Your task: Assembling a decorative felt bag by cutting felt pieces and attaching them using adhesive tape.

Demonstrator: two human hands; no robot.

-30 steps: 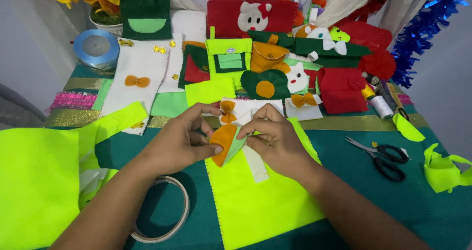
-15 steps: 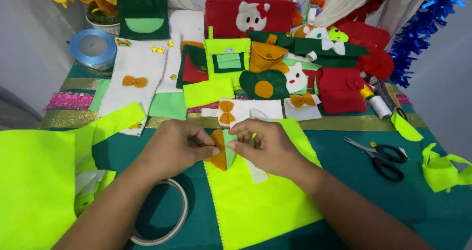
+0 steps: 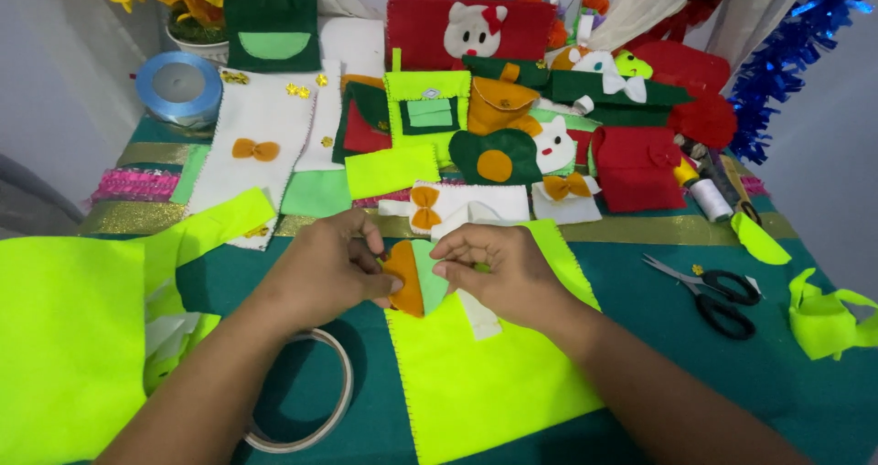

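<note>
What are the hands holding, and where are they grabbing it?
Both hold small felt cut-outs over the neon yellow felt sheet. The left hand pinches the orange piece at its left edge; the right hand pinches the light green piece at its right edge.

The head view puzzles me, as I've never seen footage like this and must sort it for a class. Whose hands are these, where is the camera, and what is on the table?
The camera sits on a person's head and looks down, so both bare hands are that person's own. The left hand and right hand meet over a neon felt sheet and together pinch an orange felt piece and a pale green piece. The table has a teal cover. Scissors lie to the right, a tape ring under the left forearm, a blue ribbon spool at the far left. Finished felt pouches crowd the back.
</note>
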